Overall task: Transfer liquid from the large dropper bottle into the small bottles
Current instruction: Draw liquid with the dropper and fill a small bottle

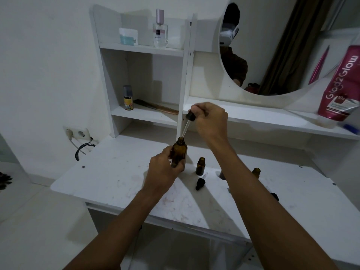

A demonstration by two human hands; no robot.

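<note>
Left hand [164, 168] grips the large amber dropper bottle [179, 152]; right hand [211, 121] pinches its dropper [188, 123] at the neck. Tilting risks spilling onto the tabletop [109, 172].

- The left hand [165, 164] grips the large amber dropper bottle [179, 152], holding it just above the white desk [109, 172], its mouth uncapped.
- The right hand [211, 121] pinches the black-bulbed dropper [190, 118], its glass tube slanting down with the tip at the bottle's mouth.
- An open small bottle [200, 166] stands on the desk just right of the large one; a loose dropper cap [200, 183] lies in front of it.
- Another small bottle [256, 171] shows beyond the right forearm, partly hidden.
</note>
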